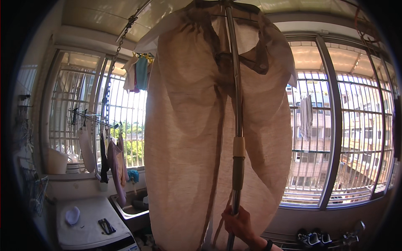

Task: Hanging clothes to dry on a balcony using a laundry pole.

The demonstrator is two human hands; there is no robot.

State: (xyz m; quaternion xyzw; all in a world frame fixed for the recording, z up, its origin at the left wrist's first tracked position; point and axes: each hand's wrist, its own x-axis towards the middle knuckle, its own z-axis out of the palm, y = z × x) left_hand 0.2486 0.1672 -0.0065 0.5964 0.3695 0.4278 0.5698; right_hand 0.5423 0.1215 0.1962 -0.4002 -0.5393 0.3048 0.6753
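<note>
My right hand [238,222] grips the lower part of a metal telescopic clothes pole [238,167], with the fingers wrapped round it. The pole rises nearly upright, with a beige collar and a darker grip sleeve partway up. Right behind it hangs a large, thin beige garment [184,125], lit through from the windows; whether it is a shirt or another kind is unclear. The pole's top meets the garment's upper edge, where the exact contact is hard to see. My left hand is out of view.
At left, a chain [109,90] hangs from a ceiling rail beside drying laundry [118,161]. Below stand a sink [127,211] and a white-topped appliance [90,217] bearing a dark phone-like object [107,226]. Barred windows [310,125] line the wall; shoes [312,238] sit on a low rack.
</note>
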